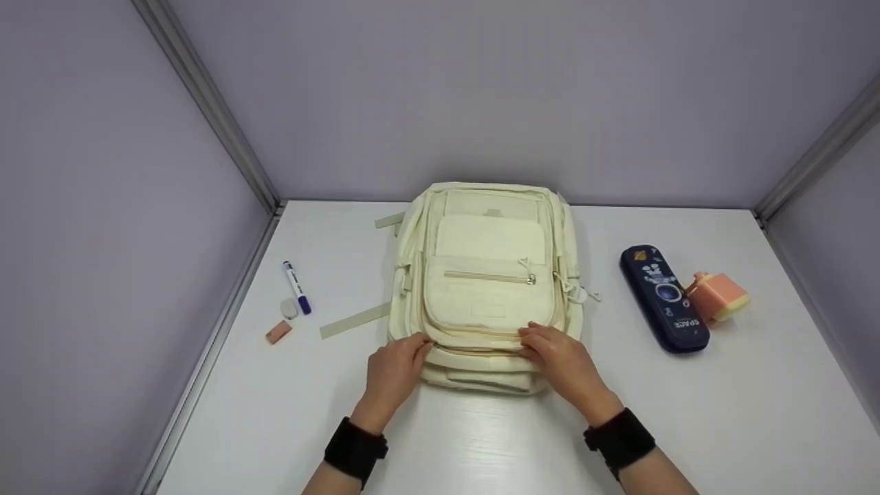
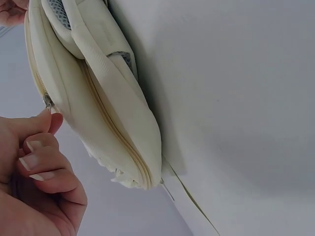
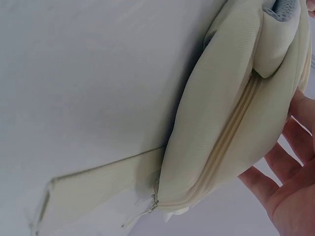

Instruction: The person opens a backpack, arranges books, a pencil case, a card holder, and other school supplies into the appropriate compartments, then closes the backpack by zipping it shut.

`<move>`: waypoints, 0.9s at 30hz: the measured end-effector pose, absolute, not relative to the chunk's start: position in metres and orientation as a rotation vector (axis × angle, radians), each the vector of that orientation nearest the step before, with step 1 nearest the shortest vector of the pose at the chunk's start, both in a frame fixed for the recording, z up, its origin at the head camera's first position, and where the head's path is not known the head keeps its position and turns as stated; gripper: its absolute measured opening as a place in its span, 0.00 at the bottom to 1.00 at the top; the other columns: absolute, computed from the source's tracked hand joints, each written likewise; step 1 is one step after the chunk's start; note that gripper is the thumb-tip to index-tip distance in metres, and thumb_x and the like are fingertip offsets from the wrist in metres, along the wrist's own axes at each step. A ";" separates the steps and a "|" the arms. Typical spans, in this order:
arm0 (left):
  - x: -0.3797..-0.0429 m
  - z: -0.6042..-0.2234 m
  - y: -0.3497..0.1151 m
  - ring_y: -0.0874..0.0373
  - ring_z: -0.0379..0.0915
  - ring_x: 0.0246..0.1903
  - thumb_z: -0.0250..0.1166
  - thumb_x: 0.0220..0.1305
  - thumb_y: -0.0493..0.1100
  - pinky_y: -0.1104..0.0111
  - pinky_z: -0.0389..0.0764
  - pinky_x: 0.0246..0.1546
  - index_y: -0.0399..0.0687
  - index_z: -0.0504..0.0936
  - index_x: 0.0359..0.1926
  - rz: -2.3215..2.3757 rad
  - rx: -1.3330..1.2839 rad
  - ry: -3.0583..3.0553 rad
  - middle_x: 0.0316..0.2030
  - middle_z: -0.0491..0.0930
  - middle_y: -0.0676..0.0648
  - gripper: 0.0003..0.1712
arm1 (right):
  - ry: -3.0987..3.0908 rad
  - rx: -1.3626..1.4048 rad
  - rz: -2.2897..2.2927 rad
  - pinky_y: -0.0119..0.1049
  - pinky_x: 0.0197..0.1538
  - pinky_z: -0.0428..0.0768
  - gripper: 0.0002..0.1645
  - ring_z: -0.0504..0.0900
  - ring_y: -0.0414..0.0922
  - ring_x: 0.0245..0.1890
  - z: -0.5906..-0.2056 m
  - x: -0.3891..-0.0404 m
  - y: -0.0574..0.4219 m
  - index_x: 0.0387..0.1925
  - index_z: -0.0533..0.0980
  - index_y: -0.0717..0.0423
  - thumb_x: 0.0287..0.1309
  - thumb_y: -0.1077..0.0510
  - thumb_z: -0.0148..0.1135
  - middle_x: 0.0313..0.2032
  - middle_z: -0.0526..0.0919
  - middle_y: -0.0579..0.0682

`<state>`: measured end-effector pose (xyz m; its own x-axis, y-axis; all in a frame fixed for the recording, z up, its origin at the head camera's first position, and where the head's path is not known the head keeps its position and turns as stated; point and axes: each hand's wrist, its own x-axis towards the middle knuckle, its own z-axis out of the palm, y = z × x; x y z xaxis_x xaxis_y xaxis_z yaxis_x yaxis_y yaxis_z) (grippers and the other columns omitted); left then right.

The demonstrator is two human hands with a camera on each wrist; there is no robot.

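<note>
A cream backpack lies flat on the white table, its front pocket facing up. At the left of its near edge my left hand pinches a small metal zipper pull between thumb and forefinger, the other fingers curled. My right hand grips the fabric at the right of the same edge. In the right wrist view its lower fingers spread along the bag's side, and the thumb is hidden. Another zipper runs along the bag's side, below the pinched one.
Left of the bag lie a marker, a whitish eraser-like piece and a pink block. To the right, a dark blue space-print case lies beside an orange-pink boxy object. A loose strap reaches left.
</note>
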<state>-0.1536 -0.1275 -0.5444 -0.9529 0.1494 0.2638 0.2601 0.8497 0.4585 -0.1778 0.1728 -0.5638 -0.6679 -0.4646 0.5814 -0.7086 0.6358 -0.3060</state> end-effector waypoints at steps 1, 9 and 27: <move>-0.154 -0.545 -0.129 0.59 0.78 0.23 0.65 0.67 0.46 0.64 0.72 0.18 0.53 0.86 0.38 -0.727 -0.319 -2.793 0.29 0.85 0.54 0.05 | -2.407 0.922 0.726 0.47 0.46 0.81 0.12 0.82 0.54 0.50 -0.564 -0.178 0.173 0.38 0.82 0.56 0.50 0.66 0.74 0.44 0.85 0.53; -0.157 -0.551 -0.131 0.55 0.74 0.15 0.67 0.64 0.42 0.64 0.69 0.12 0.47 0.82 0.25 -0.425 -0.437 -2.628 0.18 0.79 0.51 0.10 | -2.417 0.928 0.750 0.48 0.47 0.81 0.12 0.82 0.55 0.51 -0.564 -0.178 0.173 0.40 0.82 0.57 0.52 0.66 0.73 0.45 0.84 0.54; -0.191 -0.560 -0.140 0.56 0.67 0.10 0.67 0.61 0.37 0.61 0.67 0.10 0.43 0.78 0.18 -0.350 -0.365 -2.575 0.13 0.75 0.48 0.15 | -2.501 0.931 0.891 0.52 0.58 0.73 0.10 0.79 0.56 0.55 -0.561 -0.174 0.177 0.42 0.83 0.62 0.56 0.67 0.69 0.49 0.83 0.57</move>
